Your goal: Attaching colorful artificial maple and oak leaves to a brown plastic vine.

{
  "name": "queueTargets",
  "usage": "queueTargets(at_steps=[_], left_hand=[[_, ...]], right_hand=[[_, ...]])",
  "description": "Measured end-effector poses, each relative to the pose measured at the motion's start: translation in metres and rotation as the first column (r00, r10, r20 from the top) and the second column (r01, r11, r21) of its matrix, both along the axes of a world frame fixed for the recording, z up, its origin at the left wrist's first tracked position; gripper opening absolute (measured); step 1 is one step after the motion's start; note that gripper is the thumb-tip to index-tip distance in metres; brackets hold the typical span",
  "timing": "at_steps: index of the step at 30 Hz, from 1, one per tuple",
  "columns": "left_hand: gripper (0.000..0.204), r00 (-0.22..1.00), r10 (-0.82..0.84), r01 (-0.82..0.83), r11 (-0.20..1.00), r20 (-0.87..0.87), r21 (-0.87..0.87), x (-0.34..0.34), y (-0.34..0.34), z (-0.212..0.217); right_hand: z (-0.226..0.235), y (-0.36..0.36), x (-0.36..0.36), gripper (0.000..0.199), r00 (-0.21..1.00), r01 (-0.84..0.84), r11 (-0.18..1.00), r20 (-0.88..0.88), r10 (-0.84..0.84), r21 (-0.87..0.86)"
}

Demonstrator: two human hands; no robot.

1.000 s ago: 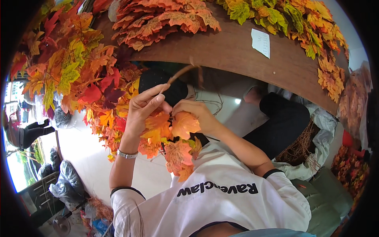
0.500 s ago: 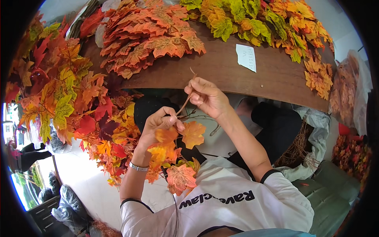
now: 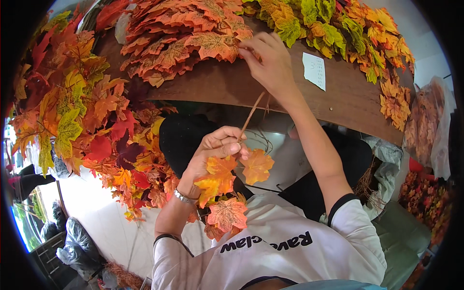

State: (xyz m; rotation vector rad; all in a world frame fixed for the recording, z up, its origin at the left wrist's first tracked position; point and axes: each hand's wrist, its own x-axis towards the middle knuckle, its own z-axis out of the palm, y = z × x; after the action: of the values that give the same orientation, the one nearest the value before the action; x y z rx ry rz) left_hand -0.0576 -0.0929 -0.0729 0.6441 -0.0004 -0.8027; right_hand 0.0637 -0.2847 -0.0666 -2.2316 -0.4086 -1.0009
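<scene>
My left hand (image 3: pixel 212 152) is closed around the brown stem (image 3: pixel 253 112) of an artificial maple branch, whose bare end points up toward the table. Below that hand hang its yellow-orange leaves (image 3: pixel 257 166) and a speckled coral leaf (image 3: pixel 227 215). My right hand (image 3: pixel 273 63) is over the table, its thumb and fingertips closed at the right edge of a thick layered pile of orange artificial leaves (image 3: pixel 169 43). An orange leaf edge (image 3: pixel 232 44) lies at those fingertips, apparently pinched; the hand partly hides it.
The brown table (image 3: pixel 212 84) carries yellow-green leaves (image 3: pixel 333 36) and a white paper slip (image 3: pixel 314 71). Finished-looking red and orange foliage (image 3: pixel 101 121) crowds the left. A clear bag of leaves (image 3: pixel 425 125) stands right, and a pale sack (image 3: pixel 384 162) lies beside my leg.
My right hand has let go of the stem and moved up to the orange leaf pile. My left hand, still holding the branch, has shifted slightly right.
</scene>
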Motion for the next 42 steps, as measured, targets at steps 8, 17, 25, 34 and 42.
queueTargets(at_steps=[8, 17, 25, 34, 42], left_hand=[[0.024, 0.993, -0.114, 0.113, 0.993, 0.040, 0.011, 0.005, 0.002, 0.001], [0.021, 0.999, 0.042, -0.040, 0.994, 0.015, -0.100, 0.012, -0.006, -0.007], [0.022, 0.980, 0.105, -0.116, 0.992, 0.170, 0.052, 0.010, -0.044, 0.016], [0.019, 0.955, 0.111, -0.138, 0.987, 0.275, 0.080, 0.007, -0.058, 0.019], [0.021, 0.915, 0.171, -0.235, 0.963, 0.366, 0.135, 0.004, -0.061, 0.018]], right_hand=[[-0.017, 0.008, 0.047, 0.011, 0.999, -0.034, 0.969, -0.010, 0.033, -0.245], [0.029, -0.065, -0.033, 0.010, 0.842, -0.224, 0.556, -0.128, 0.525, 0.801], [-0.005, -0.011, -0.134, 0.015, 0.575, 0.247, -0.220, 0.040, 0.817, 0.944], [-0.012, -0.004, -0.142, 0.011, 0.645, 0.282, -0.554, 0.273, 0.714, 0.784], [-0.006, 0.003, -0.142, 0.010, 0.700, 0.314, -0.577, 0.228, 0.677, 0.754]])
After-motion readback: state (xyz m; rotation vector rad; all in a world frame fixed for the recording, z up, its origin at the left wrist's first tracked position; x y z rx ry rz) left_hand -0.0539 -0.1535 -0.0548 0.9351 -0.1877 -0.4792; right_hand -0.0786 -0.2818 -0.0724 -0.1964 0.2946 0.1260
